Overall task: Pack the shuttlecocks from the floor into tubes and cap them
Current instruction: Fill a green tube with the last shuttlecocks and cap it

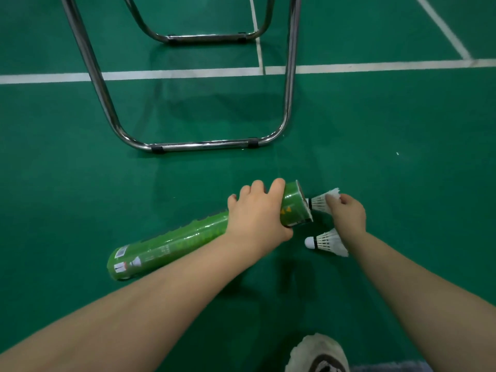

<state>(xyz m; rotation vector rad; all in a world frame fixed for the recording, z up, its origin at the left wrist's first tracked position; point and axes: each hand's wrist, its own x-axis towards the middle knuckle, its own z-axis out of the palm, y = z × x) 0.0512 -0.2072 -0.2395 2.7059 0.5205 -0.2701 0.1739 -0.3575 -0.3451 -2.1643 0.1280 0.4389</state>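
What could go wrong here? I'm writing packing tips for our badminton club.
1. The right hand pinches the shuttlecock by its feather tips, which may bend or crush as the cork enters the green tube.
2. The left hand grips only near the mouth; the long tube could swing off line.
3. The second shuttlecock lies under the right wrist and might get squashed.

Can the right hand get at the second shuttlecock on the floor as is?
Probably not yet: the right hand is shut on a shuttlecock at the green tube mouth. The floor shuttlecock lies unobstructed just below it.
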